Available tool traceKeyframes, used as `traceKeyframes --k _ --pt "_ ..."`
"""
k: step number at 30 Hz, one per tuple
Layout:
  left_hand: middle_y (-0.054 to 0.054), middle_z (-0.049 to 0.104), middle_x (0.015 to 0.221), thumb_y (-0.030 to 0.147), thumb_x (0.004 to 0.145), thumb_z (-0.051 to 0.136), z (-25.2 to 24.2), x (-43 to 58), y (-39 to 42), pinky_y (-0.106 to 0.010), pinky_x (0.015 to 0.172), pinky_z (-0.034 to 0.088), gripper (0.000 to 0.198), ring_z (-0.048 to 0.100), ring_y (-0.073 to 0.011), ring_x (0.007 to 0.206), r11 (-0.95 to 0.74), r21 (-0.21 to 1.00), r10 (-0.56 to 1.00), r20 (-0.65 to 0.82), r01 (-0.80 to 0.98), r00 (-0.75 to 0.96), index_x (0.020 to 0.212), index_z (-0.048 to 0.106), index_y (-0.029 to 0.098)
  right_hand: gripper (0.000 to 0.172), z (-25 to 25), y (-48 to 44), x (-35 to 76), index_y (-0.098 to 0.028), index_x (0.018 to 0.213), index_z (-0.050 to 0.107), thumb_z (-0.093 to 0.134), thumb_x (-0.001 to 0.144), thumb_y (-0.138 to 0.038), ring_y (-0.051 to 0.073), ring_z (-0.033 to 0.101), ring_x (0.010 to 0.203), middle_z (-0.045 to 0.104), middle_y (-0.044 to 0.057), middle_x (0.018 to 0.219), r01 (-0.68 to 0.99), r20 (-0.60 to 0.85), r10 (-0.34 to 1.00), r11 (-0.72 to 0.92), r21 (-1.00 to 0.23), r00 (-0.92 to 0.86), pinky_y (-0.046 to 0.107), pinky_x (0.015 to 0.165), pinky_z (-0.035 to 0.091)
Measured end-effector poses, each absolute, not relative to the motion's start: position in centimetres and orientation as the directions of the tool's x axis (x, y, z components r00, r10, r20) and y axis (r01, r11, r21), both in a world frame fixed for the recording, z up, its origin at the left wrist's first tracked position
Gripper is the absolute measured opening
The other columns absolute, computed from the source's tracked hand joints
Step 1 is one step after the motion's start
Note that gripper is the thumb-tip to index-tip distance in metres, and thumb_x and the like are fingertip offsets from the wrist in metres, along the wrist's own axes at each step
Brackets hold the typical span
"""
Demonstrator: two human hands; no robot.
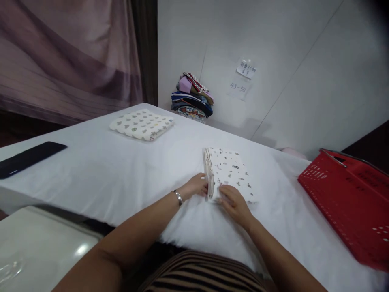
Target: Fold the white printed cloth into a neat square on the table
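Note:
A folded white cloth (230, 172) with small scattered prints lies on the white-covered table in front of me. Its layered fold edge faces left. My left hand (197, 185), with a silver band on the wrist, is at this edge, fingers curled in against the layers and their tips partly hidden. My right hand (234, 202) grips the near edge, its fingers bent over the top and the thumb low at the border. Farther back on the left rests another folded white cloth (139, 123) with grey and green prints, untouched.
A red plastic basket (349, 211) with a metal handle stands at the right. A black flat object (30, 157) lies at the table's left. Behind the table rises a stack of folded fabrics (192, 99) by the wall. A glossy white surface (42, 247) is at lower left.

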State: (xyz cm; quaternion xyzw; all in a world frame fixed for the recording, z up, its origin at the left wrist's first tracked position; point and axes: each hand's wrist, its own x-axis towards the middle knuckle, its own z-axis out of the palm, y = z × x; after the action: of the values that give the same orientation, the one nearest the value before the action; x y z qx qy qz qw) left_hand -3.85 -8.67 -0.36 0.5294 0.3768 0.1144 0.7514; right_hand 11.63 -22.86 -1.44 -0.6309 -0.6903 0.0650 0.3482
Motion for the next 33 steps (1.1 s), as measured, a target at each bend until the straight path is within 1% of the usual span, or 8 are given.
traceKeyframes --k 4,8,13,17,21,24,28,33 --pt "-0.009 0.066 0.086 0.021 0.071 0.058 -0.4 -5.3 -10.2 -0.024 0.055 0.048 0.070 0.062 -0.0162 0.069 0.429 0.866 0.539 -0.473 0.255 0.697 0.132 0.025 0.013 0.039 -2.4 -23.1 10.7 -0.019 0.119 0.053 0.054 0.082 -0.032 0.025 0.050 0.107 0.056 0.012 0.116 0.913 0.440 0.896 0.226 -0.340 -0.058 0.044 0.091 0.042" --pt "-0.007 0.064 0.083 0.026 0.072 0.060 -0.8 -5.7 -11.5 -0.019 0.044 0.039 0.064 0.059 -0.0124 0.057 0.303 0.903 0.611 -0.429 0.305 0.665 0.128 0.033 0.012 0.036 -2.8 -22.4 10.4 -0.017 0.117 0.052 0.051 0.083 -0.028 0.025 0.051 0.103 0.056 0.013 0.111 0.953 0.464 0.884 0.193 -0.234 -0.066 0.042 0.086 0.045" --pt "0.002 0.056 0.070 0.022 0.069 0.062 -1.7 -5.0 -12.1 -0.017 0.037 0.032 0.054 0.053 -0.0085 0.048 0.212 0.935 0.647 -0.352 0.284 0.676 0.118 0.040 0.013 0.034 -2.8 -21.9 10.1 -0.014 0.116 0.052 0.049 0.083 -0.023 0.025 0.052 0.101 0.057 0.014 0.109 0.962 0.480 0.867 0.231 -0.145 -0.136 0.041 0.085 0.046" --pt "0.005 0.050 0.066 0.021 0.073 0.057 -2.3 -4.6 -12.4 -0.016 0.036 0.031 0.038 0.049 -0.0063 0.044 0.170 0.953 0.672 -0.299 0.251 0.677 0.108 0.044 0.016 0.030 -2.7 -21.9 10.3 -0.018 0.114 0.053 0.044 0.085 -0.020 0.021 0.054 0.097 0.060 0.011 0.104 0.952 0.510 0.858 0.208 -0.225 -0.067 0.037 0.083 0.048" --pt "0.003 0.053 0.073 0.024 0.074 0.054 -2.9 -4.6 -12.8 -0.019 0.040 0.035 0.036 0.049 -0.0066 0.046 0.099 0.963 0.717 -0.244 0.251 0.653 0.108 0.042 0.017 0.029 -2.6 -21.9 10.6 -0.020 0.112 0.053 0.044 0.085 -0.021 0.020 0.056 0.096 0.060 0.010 0.103 0.930 0.491 0.871 0.203 -0.307 -0.028 0.035 0.082 0.048" --pt "0.002 0.056 0.077 0.025 0.073 0.053 -3.1 -4.9 -13.0 -0.021 0.050 0.041 0.031 0.052 -0.0082 0.053 -0.019 0.969 0.753 -0.149 0.247 0.641 0.103 0.046 0.017 0.029 -2.7 -21.9 10.6 -0.019 0.111 0.054 0.045 0.084 -0.021 0.021 0.055 0.098 0.060 0.011 0.104 0.929 0.490 0.871 0.197 -0.312 -0.020 0.037 0.085 0.047" --pt "-0.001 0.059 0.081 0.028 0.072 0.054 -2.9 -5.0 -13.2 -0.025 0.066 0.043 0.016 0.055 -0.0131 0.072 -0.200 0.943 0.802 0.002 0.266 0.598 0.085 0.056 0.017 0.028 -2.6 -22.0 10.3 -0.020 0.111 0.054 0.046 0.084 -0.021 0.021 0.055 0.096 0.060 0.010 0.102 0.923 0.490 0.872 0.191 -0.335 -0.003 0.036 0.083 0.048" --pt "-0.001 0.061 0.073 0.033 0.074 0.051 -2.3 -4.6 -12.9 -0.026 0.064 0.042 0.019 0.055 -0.0143 0.068 -0.115 0.957 0.799 -0.070 0.265 0.597 0.076 0.060 0.017 0.030 -2.7 -22.2 10.2 -0.018 0.113 0.053 0.046 0.084 -0.021 0.022 0.054 0.097 0.059 0.011 0.104 0.932 0.494 0.869 0.197 -0.305 -0.022 0.039 0.084 0.047"
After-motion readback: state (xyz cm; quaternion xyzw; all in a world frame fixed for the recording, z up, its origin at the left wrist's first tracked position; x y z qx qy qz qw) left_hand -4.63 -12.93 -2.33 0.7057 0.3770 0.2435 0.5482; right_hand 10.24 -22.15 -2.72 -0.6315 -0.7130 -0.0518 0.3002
